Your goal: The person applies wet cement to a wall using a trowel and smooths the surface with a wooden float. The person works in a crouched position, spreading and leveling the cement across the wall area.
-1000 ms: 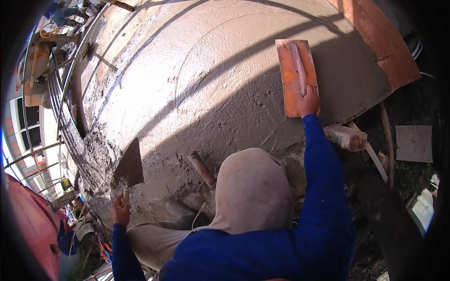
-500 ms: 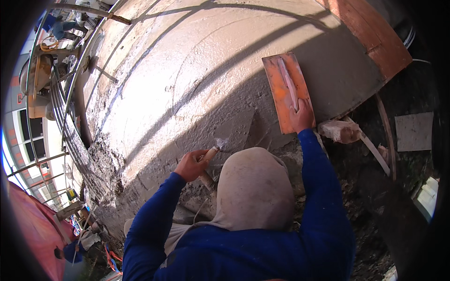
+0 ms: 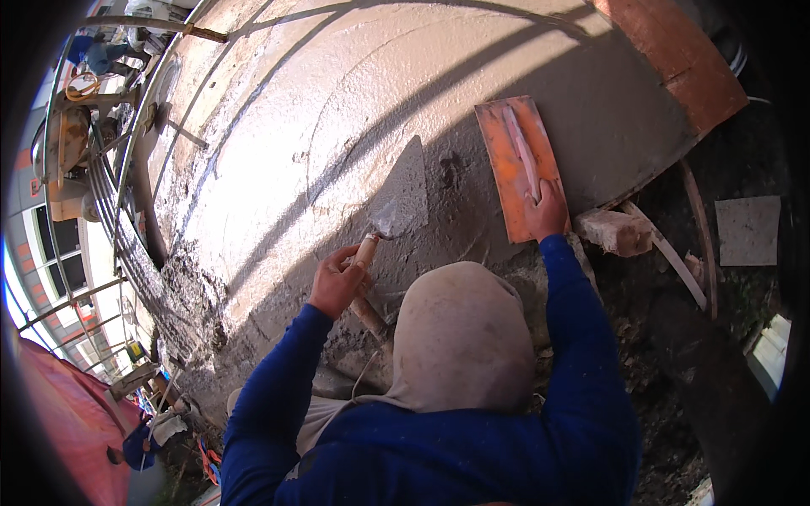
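Observation:
My left hand (image 3: pixel 335 282) is closed round the wooden handle of a pointed trowel (image 3: pixel 403 190). The blade, smeared with grey mortar, points away and slightly right over the wet cement surface (image 3: pixel 624 110); whether it touches cannot be told. My right hand (image 3: pixel 547 212) grips the pinkish handle of an orange rectangular float (image 3: pixel 501 173), which lies over the cement at the right of the trowel. A small dark lump of mortar (image 3: pixel 450 170) sits between the two tools.
A beige hood (image 3: pixel 464 337) covers the lower middle. Orange-brown boards (image 3: pixel 675 63) edge the cement at the far right. A rough block (image 3: pixel 614 233) and wood strips lie right of the float. Metal bars (image 3: pixel 114 211) run along the left; another person (image 3: pixel 97 55) is at far left.
The trowel blade has swung from low near the hood to point farther away, and my left hand has turned with it. The dark mortar lump now shows. The float has hardly moved.

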Demonstrator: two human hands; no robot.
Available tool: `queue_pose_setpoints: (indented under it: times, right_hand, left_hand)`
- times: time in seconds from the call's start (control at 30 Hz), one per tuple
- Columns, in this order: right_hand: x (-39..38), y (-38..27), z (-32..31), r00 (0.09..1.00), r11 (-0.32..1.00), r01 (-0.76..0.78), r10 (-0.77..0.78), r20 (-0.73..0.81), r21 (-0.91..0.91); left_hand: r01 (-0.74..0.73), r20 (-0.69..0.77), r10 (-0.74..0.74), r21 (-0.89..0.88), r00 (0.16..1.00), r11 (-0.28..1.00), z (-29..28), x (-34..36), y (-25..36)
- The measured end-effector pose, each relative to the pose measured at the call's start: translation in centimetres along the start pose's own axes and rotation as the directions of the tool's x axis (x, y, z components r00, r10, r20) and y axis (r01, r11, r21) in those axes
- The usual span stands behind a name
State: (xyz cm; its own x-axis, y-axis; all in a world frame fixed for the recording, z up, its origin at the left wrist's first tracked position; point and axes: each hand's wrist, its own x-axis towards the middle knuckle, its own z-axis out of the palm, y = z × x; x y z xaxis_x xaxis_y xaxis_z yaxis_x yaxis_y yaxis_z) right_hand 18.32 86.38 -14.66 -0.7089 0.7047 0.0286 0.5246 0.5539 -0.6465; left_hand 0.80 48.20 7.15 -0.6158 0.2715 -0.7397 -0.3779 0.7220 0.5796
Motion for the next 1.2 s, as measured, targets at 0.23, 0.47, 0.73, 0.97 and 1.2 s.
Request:
queue_pose_setpoints:
  times: [0.23,0.47,0.73,0.97,1.2]
  right_hand:
    - [0.6,0.0,0.7,1.000,0.999,0.022,-0.021,0.023,-0.042]
    - [0.2,-1.1,0.9,1.000,1.000,0.002,-0.002,0.024,-0.021]
    - [-0.4,-4.4,3.2,0.992,0.997,0.017,-0.007,0.130,-0.080]
    - [3.7,-8.4,8.6,0.952,0.991,0.098,-0.067,0.299,-0.088]
    - [-2.0,-11.2,11.0,0.887,0.980,0.197,-0.170,0.429,-0.019]
  left_hand:
    - [-0.015,0.145,-0.013,0.195,0.989,0.981,0.2,0.7,0.3]
    - [-0.011,-0.040,0.008,-0.089,0.999,0.996,0.0,3.9,0.7]
    - [0.041,-0.194,-0.066,-0.132,0.979,0.990,-6.6,-0.3,-5.2]
    - [0.139,-0.230,-0.168,-0.139,0.959,0.981,-7.1,-3.9,-8.5]
    - [0.151,-0.239,-0.186,-0.157,0.953,0.976,-7.8,-4.9,-9.5]
